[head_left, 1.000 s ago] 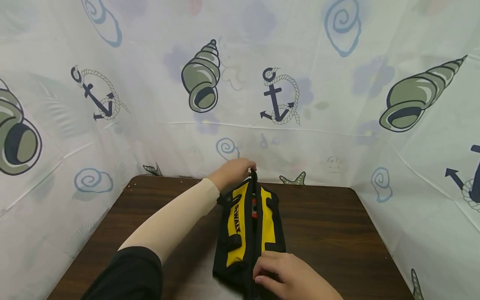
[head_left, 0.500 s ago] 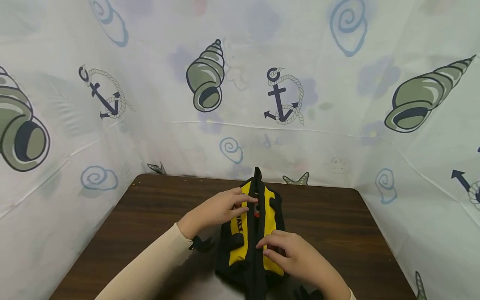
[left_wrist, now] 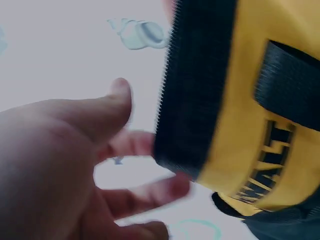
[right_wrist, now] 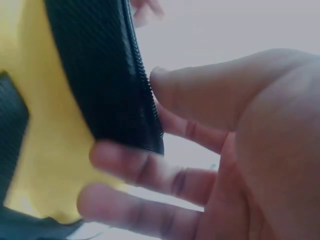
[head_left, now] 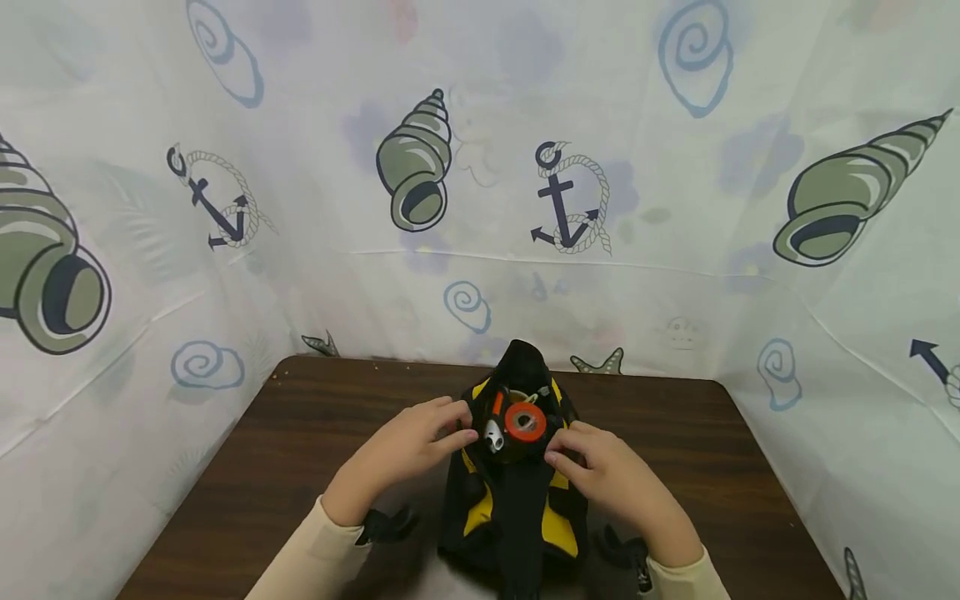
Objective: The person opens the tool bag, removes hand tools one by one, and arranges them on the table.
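Note:
A black and yellow zippered tool bag point(head_left: 558, 533) stands on the table with its top spread wide. Inside it show a round orange-red piece like a tape roll point(head_left: 525, 422), a silver tool head point(head_left: 493, 435) and an orange handle point(head_left: 498, 404). My left hand point(head_left: 401, 446) is at the left side of the opening. Its fingertips meet the black zipper edge point(left_wrist: 195, 90) in the left wrist view, the thumb standing apart. On the opposite side my right hand point(head_left: 611, 475) pinches the other zipper edge point(right_wrist: 120, 95), thumb at the teeth and fingers on the outer face.
The bag is on a dark brown wooden table point(head_left: 682, 467). White fabric point(head_left: 480, 192) printed with shells and anchors hangs behind the table and along both sides. Black straps point(head_left: 386, 525) are worn at the wrists.
My left hand has come back from the bag's far end to its left edge. My right hand has moved farther along the right edge. The bag's narrow slit has widened, exposing the contents.

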Motion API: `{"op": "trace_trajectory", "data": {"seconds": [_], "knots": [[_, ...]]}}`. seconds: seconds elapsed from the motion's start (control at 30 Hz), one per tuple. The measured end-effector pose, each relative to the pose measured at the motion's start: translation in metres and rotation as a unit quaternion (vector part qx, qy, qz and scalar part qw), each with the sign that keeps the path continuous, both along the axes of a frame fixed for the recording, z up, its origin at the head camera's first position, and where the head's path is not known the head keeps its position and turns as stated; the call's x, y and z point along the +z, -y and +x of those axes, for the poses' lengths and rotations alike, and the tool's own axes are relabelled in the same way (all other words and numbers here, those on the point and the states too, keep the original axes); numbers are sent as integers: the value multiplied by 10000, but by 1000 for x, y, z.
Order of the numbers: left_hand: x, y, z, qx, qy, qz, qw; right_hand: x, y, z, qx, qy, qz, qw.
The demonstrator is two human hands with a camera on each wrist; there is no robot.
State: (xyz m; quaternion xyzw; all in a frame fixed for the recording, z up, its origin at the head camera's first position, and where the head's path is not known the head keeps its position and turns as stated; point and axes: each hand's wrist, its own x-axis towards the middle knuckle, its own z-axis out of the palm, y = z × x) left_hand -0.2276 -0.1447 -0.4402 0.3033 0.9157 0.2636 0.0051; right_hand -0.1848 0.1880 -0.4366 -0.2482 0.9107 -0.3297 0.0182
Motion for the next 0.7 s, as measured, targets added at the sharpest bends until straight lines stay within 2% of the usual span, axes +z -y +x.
{"op": "trace_trajectory", "data": {"seconds": [0.2,0.43,0.57,0.7], "knots": [[-7,13,9,410,894,58,9951,-2,-21,-3,-573,170,127,9981],[-16,9,6,638,1129,406,9907,-2,-30,-8,-810,426,307,9953],[-17,3,5,993,1377,590,9837,-3,-27,-9,-1160,579,149,9914],[-13,5,7,1368,1413,807,9771,-1,-27,-10,-1515,533,67,9870]]}}
